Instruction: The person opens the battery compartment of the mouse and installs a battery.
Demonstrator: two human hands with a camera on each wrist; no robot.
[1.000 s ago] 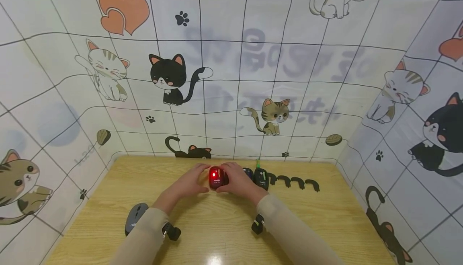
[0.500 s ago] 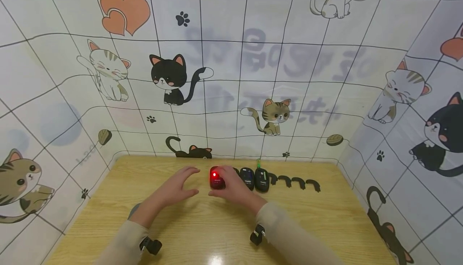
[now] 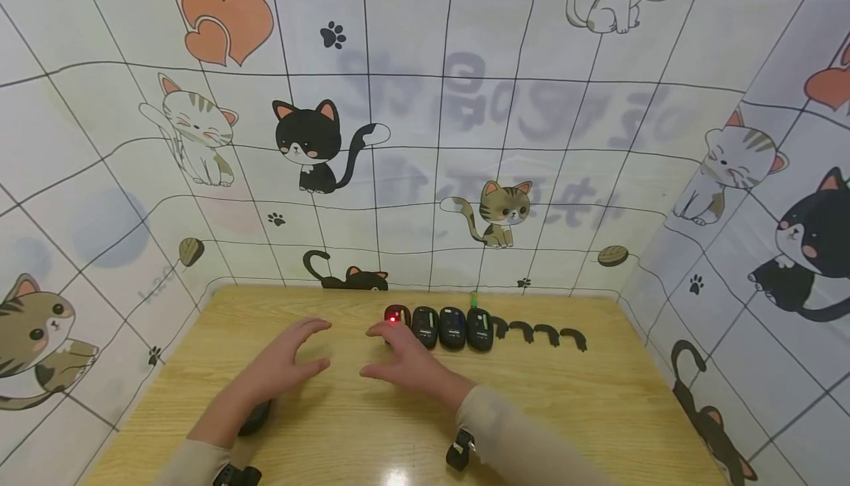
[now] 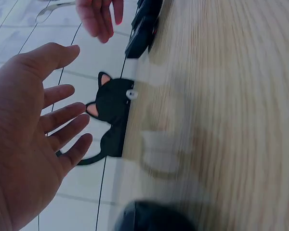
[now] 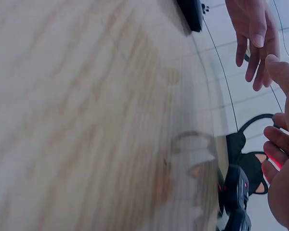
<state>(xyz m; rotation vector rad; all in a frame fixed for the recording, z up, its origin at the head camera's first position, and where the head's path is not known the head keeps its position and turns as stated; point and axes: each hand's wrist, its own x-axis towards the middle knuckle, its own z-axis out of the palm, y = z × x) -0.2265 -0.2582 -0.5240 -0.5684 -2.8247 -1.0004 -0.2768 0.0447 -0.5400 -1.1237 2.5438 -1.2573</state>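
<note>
My left hand (image 3: 279,366) hovers over the left part of the table, its fingers spread and relaxed, holding nothing. Just below it a dark grey computer mouse (image 3: 256,419) is partly hidden by the wrist; its rounded end (image 4: 154,217) shows in the left wrist view. My right hand (image 3: 413,363) is also spread and holds nothing. Its fingertips overlap the near part of a mouse with a glowing red light (image 3: 396,313), leftmost in a row; contact cannot be told. Beside it lie three black mice: one (image 3: 425,327), a second (image 3: 452,327) and a third (image 3: 479,330).
Several black curved pieces (image 3: 546,334) continue the row to the right. A small green tab (image 3: 474,299) sticks up behind the rightmost mouse. The wooden table (image 3: 372,427) ends at a cat-printed sheet (image 3: 412,213) hung at the back and sides.
Both hands have drawn back from the red-lit mouse, the left hand moving left toward the grey mouse and the right toward the near edge. The black mice have come into full view.
</note>
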